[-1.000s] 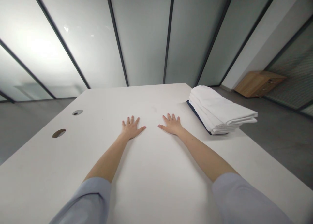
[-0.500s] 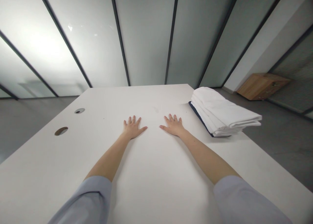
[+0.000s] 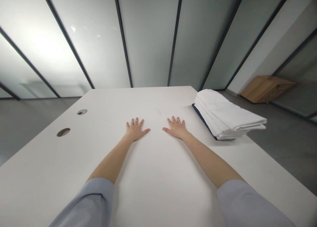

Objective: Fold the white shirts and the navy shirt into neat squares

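Left hand [image 3: 135,129] and right hand [image 3: 176,128]: open, empty, on white table [image 3: 153,104].

Both lie palm down, fingers spread, gripping nothing, apart from each other. Just beyond my right hand: a stack of folded white cloths [image 3: 228,116] on the table, over a dark navy backing [image 3: 203,121]. Left of my hands: two round holes [image 3: 63,132] in the tabletop. Past the far corner: a wooden cabinet [image 3: 267,93] on the floor.
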The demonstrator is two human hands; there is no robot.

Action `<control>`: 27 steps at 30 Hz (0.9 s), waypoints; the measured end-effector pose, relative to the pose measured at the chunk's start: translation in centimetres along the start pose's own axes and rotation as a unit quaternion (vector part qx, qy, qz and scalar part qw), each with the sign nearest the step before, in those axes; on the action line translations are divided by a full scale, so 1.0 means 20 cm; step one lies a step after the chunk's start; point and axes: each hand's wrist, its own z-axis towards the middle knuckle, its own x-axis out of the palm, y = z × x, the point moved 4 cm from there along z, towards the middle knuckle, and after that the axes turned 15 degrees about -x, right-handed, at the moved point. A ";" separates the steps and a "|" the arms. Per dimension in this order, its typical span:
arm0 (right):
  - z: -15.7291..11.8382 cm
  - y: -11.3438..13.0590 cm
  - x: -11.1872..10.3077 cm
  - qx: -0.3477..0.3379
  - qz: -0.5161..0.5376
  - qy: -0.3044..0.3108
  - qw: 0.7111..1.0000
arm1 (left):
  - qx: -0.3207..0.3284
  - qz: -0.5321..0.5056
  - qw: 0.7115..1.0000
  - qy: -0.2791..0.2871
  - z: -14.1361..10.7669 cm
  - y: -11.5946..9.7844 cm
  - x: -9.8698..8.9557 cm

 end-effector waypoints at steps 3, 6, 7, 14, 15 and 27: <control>0.00 0.00 0.00 0.002 0.000 0.004 1.000 | 0.002 0.000 1.000 0.002 0.00 0.00 0.00; 0.00 0.00 0.00 0.003 -0.001 0.010 1.000 | 0.001 0.000 1.000 0.001 0.00 0.00 0.01; 0.00 0.00 0.00 0.003 -0.001 0.011 1.000 | 0.001 0.001 1.000 0.000 0.00 0.00 0.01; -0.01 0.01 -0.01 0.008 0.002 0.019 1.000 | 0.000 0.004 1.000 -0.002 0.00 0.00 0.01; -0.01 0.01 -0.01 0.008 0.001 0.019 1.000 | 0.000 0.005 1.000 -0.001 0.00 0.00 0.01; 0.00 0.01 -0.01 0.007 0.008 0.017 1.000 | 0.001 0.004 1.000 -0.004 -0.01 0.00 -0.01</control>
